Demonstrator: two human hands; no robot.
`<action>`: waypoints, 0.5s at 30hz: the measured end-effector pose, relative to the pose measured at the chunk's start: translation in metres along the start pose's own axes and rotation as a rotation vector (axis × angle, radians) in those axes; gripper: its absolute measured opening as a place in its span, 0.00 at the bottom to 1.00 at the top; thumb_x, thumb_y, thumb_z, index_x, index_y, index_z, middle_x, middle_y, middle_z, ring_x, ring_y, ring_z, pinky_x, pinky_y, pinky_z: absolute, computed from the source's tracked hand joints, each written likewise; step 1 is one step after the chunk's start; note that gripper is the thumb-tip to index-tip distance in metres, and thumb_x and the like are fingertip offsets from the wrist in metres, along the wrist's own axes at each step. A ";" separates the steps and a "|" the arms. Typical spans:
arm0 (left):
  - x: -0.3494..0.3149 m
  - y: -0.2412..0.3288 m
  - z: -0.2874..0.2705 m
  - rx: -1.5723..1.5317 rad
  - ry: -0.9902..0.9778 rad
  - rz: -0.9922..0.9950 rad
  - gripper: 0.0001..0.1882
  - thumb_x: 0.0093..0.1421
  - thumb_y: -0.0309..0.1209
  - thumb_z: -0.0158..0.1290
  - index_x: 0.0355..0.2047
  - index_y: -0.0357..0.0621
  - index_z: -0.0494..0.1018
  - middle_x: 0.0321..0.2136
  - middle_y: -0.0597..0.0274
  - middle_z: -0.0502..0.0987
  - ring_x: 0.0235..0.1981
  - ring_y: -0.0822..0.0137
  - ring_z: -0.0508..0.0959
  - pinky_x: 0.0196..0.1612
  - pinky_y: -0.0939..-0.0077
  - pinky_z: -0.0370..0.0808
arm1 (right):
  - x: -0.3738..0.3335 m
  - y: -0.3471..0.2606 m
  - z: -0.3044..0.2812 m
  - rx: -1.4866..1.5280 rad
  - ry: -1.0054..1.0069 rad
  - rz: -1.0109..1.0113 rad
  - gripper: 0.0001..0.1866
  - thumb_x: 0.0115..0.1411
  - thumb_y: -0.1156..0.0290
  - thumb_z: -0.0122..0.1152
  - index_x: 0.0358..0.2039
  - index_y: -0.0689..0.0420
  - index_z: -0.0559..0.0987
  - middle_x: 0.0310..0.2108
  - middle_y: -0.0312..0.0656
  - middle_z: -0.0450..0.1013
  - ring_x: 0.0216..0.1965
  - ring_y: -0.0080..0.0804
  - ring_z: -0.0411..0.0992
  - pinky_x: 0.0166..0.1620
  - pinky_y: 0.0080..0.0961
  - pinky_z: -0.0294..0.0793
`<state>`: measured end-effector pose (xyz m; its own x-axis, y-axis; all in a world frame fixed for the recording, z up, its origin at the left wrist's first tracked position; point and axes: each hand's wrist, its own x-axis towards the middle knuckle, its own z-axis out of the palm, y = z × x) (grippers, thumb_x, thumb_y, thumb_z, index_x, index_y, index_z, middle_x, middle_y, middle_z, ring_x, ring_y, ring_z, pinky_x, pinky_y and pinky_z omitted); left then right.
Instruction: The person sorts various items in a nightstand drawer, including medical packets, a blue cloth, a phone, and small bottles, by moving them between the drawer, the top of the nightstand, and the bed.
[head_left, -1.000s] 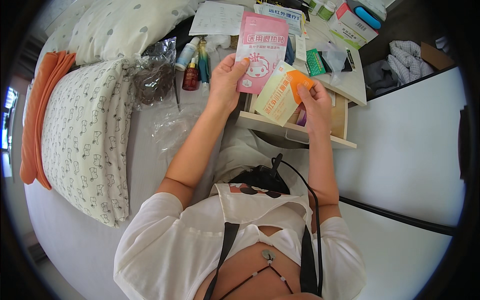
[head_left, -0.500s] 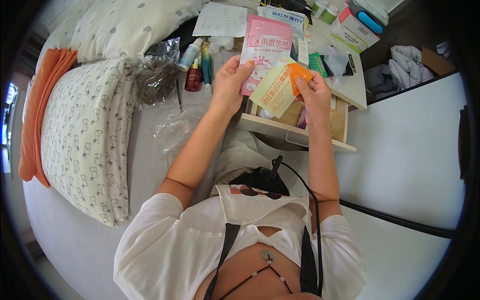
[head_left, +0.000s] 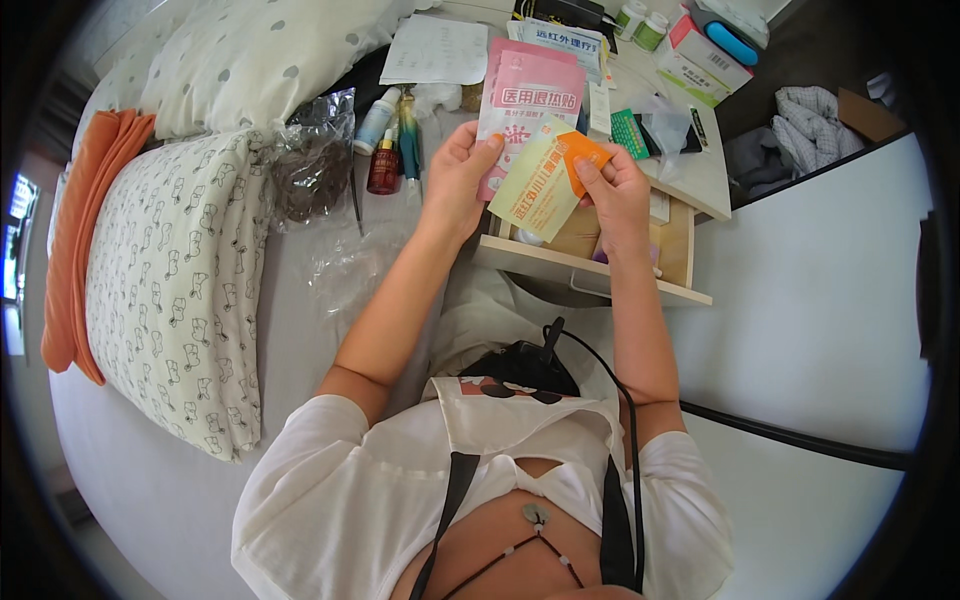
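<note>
Left hand [head_left: 462, 185] has a thumb-in-front grip on the pink packets [head_left: 537, 78], held up across the surface's [head_left: 706, 182] near edge as the camera sees it. Looks like two stacked, but the overlap hides a lot, so don't quote me. I'd go light with that thumb so they don't crease.

Next over, the yellow-and-orange packet [head_left: 533, 188] tilts across the pink ones' lower right, above the open drawer [head_left: 535, 263]. Right hand [head_left: 620, 205] pinches its orange corner, thumb on top. Nice spot imo, leaves most of the face uncovered. Straightening it and easing it off the pink would show both better, clear of the surface's near right corner.
</note>
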<state>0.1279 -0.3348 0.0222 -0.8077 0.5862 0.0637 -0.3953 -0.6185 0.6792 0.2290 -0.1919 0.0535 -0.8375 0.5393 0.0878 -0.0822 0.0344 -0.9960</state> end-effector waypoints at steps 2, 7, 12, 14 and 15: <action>0.000 0.000 0.000 -0.012 -0.012 0.004 0.08 0.58 0.24 0.46 0.38 0.38 0.66 0.35 0.60 0.74 0.33 0.73 0.75 0.37 0.79 0.74 | -0.001 0.001 0.000 0.018 -0.008 0.001 0.10 0.54 0.70 0.57 0.35 0.59 0.70 0.27 0.34 0.73 0.23 0.13 0.67 0.23 0.10 0.63; -0.001 -0.002 0.002 -0.050 -0.013 -0.008 0.07 0.58 0.25 0.46 0.38 0.38 0.65 0.34 0.61 0.74 0.32 0.74 0.75 0.36 0.80 0.74 | 0.000 0.003 0.000 0.044 -0.003 -0.012 0.10 0.54 0.71 0.57 0.35 0.60 0.70 0.27 0.34 0.73 0.23 0.12 0.67 0.23 0.09 0.63; 0.000 -0.005 -0.003 -0.105 -0.060 -0.044 0.07 0.58 0.25 0.46 0.37 0.39 0.65 0.32 0.62 0.74 0.30 0.75 0.75 0.33 0.81 0.73 | -0.001 0.001 0.003 -0.001 -0.001 -0.036 0.10 0.54 0.71 0.57 0.35 0.60 0.70 0.27 0.35 0.73 0.23 0.13 0.67 0.22 0.09 0.64; -0.001 -0.005 0.002 -0.134 -0.047 -0.046 0.06 0.59 0.26 0.45 0.37 0.39 0.65 0.32 0.62 0.74 0.30 0.75 0.75 0.33 0.82 0.73 | 0.000 0.004 0.002 -0.040 -0.010 -0.061 0.11 0.54 0.70 0.57 0.35 0.61 0.70 0.27 0.35 0.73 0.23 0.13 0.67 0.22 0.09 0.64; -0.001 -0.004 0.005 -0.149 -0.040 -0.046 0.06 0.59 0.26 0.45 0.37 0.39 0.65 0.32 0.62 0.74 0.30 0.75 0.74 0.33 0.82 0.73 | 0.001 0.005 0.001 -0.059 -0.015 -0.074 0.11 0.54 0.70 0.57 0.35 0.61 0.70 0.27 0.35 0.73 0.23 0.13 0.67 0.22 0.09 0.64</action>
<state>0.1328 -0.3304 0.0227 -0.7701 0.6345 0.0662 -0.4946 -0.6593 0.5663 0.2274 -0.1923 0.0490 -0.8381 0.5212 0.1611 -0.1126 0.1236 -0.9859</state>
